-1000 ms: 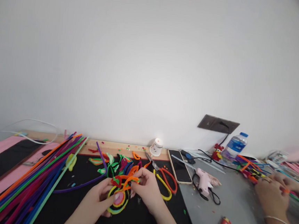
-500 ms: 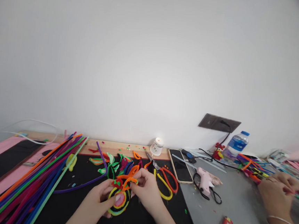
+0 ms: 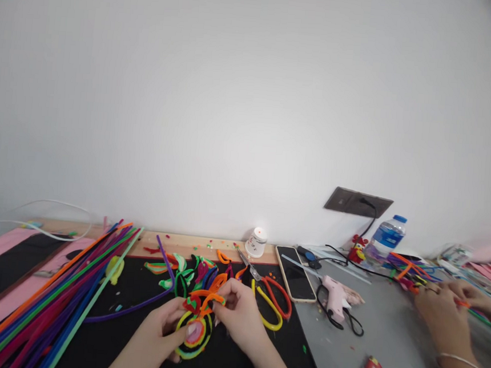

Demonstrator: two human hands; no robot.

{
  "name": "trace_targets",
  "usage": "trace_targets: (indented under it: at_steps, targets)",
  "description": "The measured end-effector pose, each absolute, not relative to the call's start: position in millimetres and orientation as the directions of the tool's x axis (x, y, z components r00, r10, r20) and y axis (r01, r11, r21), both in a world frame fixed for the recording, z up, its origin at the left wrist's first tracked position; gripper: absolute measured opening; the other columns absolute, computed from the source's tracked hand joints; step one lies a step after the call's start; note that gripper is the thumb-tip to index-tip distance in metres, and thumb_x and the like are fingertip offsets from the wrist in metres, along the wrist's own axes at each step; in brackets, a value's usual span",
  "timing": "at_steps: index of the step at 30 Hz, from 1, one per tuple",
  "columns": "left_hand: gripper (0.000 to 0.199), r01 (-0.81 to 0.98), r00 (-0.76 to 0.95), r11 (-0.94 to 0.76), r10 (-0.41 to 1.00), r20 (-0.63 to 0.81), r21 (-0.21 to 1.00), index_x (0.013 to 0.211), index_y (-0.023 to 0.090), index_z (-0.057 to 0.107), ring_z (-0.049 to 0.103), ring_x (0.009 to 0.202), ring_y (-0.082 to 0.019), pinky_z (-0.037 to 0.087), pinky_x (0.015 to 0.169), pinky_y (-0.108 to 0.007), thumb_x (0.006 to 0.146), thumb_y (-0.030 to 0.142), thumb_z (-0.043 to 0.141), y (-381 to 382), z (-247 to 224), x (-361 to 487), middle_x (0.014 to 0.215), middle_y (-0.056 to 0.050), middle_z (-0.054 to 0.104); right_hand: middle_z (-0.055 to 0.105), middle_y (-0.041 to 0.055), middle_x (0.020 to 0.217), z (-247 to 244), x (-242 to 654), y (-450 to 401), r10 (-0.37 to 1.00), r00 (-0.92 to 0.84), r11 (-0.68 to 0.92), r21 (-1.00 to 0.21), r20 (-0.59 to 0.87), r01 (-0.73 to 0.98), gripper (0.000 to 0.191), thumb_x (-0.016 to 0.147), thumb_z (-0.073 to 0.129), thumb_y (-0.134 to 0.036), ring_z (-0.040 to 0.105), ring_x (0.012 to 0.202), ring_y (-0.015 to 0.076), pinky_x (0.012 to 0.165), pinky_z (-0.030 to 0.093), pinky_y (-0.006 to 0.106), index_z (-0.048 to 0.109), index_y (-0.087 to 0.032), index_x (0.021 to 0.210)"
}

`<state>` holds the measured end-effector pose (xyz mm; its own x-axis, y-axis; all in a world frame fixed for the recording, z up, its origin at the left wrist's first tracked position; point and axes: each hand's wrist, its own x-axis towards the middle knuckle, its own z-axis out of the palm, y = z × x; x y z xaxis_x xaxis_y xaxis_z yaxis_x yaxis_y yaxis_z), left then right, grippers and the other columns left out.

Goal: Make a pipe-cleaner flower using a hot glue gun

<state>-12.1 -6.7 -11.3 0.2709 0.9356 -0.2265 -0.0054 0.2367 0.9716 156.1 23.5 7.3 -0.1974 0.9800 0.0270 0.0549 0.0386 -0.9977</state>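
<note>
Coiled disc (image 3: 198,337): six o'clock in view, over the black mat (image 3: 230,363). Left hand (image 3: 163,328) pinches it from nine o'clock; right hand (image 3: 239,315) grips the orange loop (image 3: 217,298) at one. Judged light, soft, bendable; coils may loosen, so hold across the face.

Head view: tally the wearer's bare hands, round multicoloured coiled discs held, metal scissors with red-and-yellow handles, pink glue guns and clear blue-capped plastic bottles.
Left hand and right hand: 2
Coiled disc: 1
Scissors: 1
Glue gun: 1
Bottle: 1
Total: 6
</note>
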Motion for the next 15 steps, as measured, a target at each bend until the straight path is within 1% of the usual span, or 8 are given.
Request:
trace_targets:
  at_steps: [3, 7, 10, 15]
  targets:
    - [0.034, -0.011, 0.273, 0.224, 0.938, -0.212, 0.975, 0.090, 0.017, 0.058, 0.058, 0.062, -0.013, 0.040, 0.038, -0.015, 0.068, 0.041, 0.068, -6.9, -11.1, -11.9, 0.083, -0.003, 0.071, 0.052, -0.0056, 0.057, 11.0, 155.3, 22.6, 0.981, -0.189, 0.062, -0.995, 0.048, 0.072, 0.015, 0.063, 0.057, -0.005, 0.048, 0.046, 0.0077, 0.044, 0.037, 0.018, 0.049, -0.017, 0.064]
    - [0.035, -0.010, 0.264, 0.222, 0.941, -0.212, 0.975, 0.090, 0.017, 0.058, 0.058, 0.059, -0.013, 0.041, 0.038, -0.016, 0.067, 0.041, 0.069, -6.6, -10.5, -11.7, 0.081, -0.003, 0.071, 0.051, -0.0058, 0.058, 12.8, 154.5, 20.9, 0.980, -0.189, 0.074, -0.994, 0.059, 0.075, 0.015, 0.063, 0.057, -0.005, 0.047, 0.048, 0.0077, 0.045, 0.036, 0.018, 0.048, -0.017, 0.064]
    - [0.035, -0.014, 0.268, 0.212, 0.942, -0.201, 0.977, 0.090, 0.017, 0.058, 0.058, 0.060, -0.013, 0.042, 0.039, -0.017, 0.067, 0.041, 0.069, -6.3, -10.2, -12.2, 0.084, -0.003, 0.071, 0.051, -0.0055, 0.059, 9.8, 155.2, 20.6, 0.978, -0.194, 0.097, -0.991, 0.077, 0.093, 0.015, 0.063, 0.057, -0.006, 0.047, 0.050, 0.0081, 0.046, 0.036, 0.018, 0.048, -0.018, 0.064]
    - [0.041, -0.002, 0.222, 0.261, 0.941, -0.254, 0.965, 0.091, 0.017, 0.059, 0.059, 0.062, -0.015, 0.042, 0.039, -0.017, 0.062, 0.044, 0.071, -6.8, -6.8, -12.2, 0.085, -0.003, 0.071, 0.051, -0.0053, 0.060, 3.0, 157.8, 23.4, 0.975, -0.199, 0.127, -0.984, 0.100, 0.128, 0.014, 0.065, 0.056, -0.007, 0.048, 0.053, 0.0089, 0.049, 0.037, 0.019, 0.049, -0.018, 0.067]
